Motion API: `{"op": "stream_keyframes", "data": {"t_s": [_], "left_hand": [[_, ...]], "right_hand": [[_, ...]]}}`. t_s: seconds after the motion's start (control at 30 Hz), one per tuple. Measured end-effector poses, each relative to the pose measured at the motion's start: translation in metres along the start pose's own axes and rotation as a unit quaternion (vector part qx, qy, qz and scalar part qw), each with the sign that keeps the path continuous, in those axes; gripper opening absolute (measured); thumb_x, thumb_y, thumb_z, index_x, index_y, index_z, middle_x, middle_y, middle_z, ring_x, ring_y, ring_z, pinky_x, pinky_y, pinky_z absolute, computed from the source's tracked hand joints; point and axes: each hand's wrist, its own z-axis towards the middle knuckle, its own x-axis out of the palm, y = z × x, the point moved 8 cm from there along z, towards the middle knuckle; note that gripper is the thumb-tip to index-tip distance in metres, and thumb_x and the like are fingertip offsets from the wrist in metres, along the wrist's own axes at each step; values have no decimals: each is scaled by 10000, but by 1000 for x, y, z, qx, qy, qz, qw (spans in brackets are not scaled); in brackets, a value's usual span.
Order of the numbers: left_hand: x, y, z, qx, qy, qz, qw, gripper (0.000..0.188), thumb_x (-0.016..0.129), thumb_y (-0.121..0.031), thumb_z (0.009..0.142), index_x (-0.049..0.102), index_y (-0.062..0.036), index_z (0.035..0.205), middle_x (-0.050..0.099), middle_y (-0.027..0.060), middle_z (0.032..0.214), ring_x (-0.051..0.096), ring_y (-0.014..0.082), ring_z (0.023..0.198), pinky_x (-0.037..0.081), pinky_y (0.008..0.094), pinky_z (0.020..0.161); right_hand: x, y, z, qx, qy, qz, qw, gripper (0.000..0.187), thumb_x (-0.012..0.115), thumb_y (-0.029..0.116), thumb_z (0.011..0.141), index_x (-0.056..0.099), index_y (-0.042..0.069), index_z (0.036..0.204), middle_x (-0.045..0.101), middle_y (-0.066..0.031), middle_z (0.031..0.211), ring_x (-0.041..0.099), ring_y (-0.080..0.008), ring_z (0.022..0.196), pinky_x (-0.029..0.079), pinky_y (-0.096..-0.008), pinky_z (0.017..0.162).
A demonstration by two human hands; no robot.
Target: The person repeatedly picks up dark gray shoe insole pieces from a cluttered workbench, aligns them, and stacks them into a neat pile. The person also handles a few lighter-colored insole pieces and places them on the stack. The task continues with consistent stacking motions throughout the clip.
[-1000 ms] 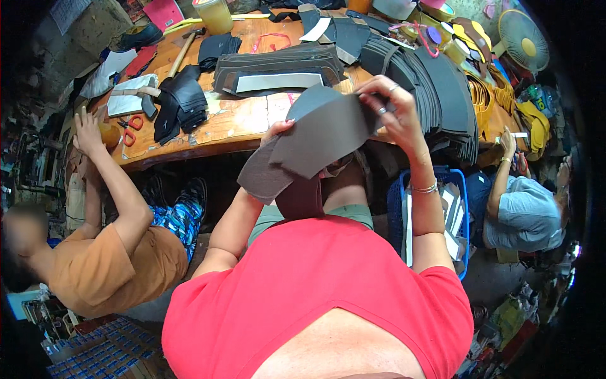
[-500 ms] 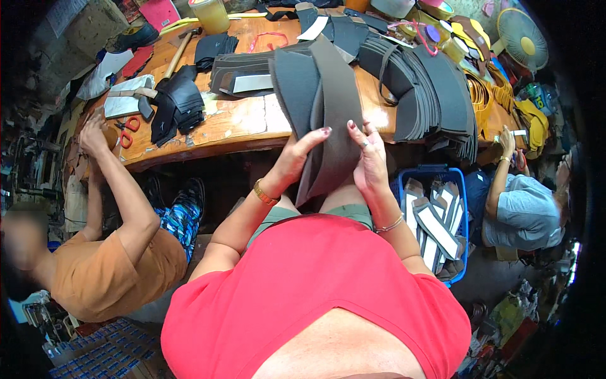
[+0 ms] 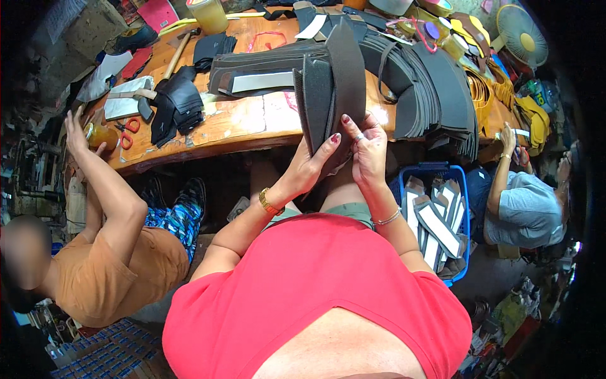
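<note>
Brown and grey pieces (image 3: 338,91) fill both hands (image 3: 305,167).

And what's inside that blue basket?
The blue basket holds a loose heap of dark-edged white strips, with some dark pieces at its near end. The heap covers the bottom and anything underneath.

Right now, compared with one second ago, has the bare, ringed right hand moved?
Yes: the right hand has moved leftward and lower in the view, judged against the brown wooden table.
</note>
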Motion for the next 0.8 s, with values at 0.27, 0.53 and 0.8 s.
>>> {"op": "stream_keyframes", "data": {"t_s": [0.27, 0.53, 0.8], "left_hand": [[-29, -31, 4, 98, -115, 115, 982, 581, 494, -451, 1025, 436, 3, 1383, 481, 99, 1356, 493, 187, 1160, 343, 349, 1067], [-21, 15, 13, 55, -55, 108, 991, 878, 318, -701, 965, 277, 12, 1477, 461, 146, 1277, 476, 220, 1142, 359, 353, 1041], [-18, 5, 8, 26, -80, 122, 989, 786, 288, -654, 996, 341, 4, 1422, 455, 170, 1293, 456, 258, 1179, 332, 389, 1041]], "right_hand": [[-1, 84, 1, -237, -18, -296, 925, 258, 735, -17, 850, 640, -30, 1090, 703, -77, 1023, 641, -136, 936, 501, -276, 857], [76, 51, -45, -343, 112, -516, 777, 403, 604, 10, 889, 595, 14, 1292, 669, -245, 1097, 694, -373, 913, 552, -382, 758], [52, 26, -35, -200, 98, -362, 905, 368, 586, 54, 954, 556, -28, 1312, 666, -207, 1175, 667, -281, 1067, 506, -347, 895]]}}
